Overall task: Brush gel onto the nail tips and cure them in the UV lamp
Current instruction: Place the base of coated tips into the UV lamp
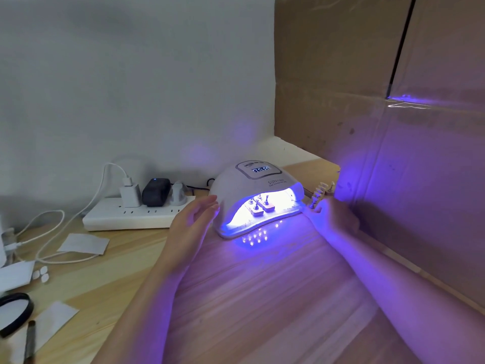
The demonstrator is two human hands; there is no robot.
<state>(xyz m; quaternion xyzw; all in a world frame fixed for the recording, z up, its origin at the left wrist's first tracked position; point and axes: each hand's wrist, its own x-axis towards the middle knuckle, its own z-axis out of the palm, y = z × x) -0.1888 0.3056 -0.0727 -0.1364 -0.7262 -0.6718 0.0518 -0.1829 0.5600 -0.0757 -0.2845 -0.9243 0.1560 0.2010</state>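
Wood-grain surface (pixel 262 285) against a white wall, cardboard (pixel 393 127) on the right; lamp (pixel 252 190) lit violet, display running, nail tips on stands (pixel 258 204) inside under the light. Left hand (pixel 195 219) flat and relaxed at the lamp's left flank, holding nothing; right hand (pixel 332 215) curled by a rack of spare tips (pixel 319 194) just right of the lamp, hold on it unclear. Risk, as judged: nudging the lamp could topple stands, smearing uncured gel; right hand could upset the rack.

Lamp (pixel 256 191): on table (pixel 262 298), stands (pixel 261 207) inside.
Power strip (pixel 136 215): left of lamp.
Cardboard (pixel 393 127): right.
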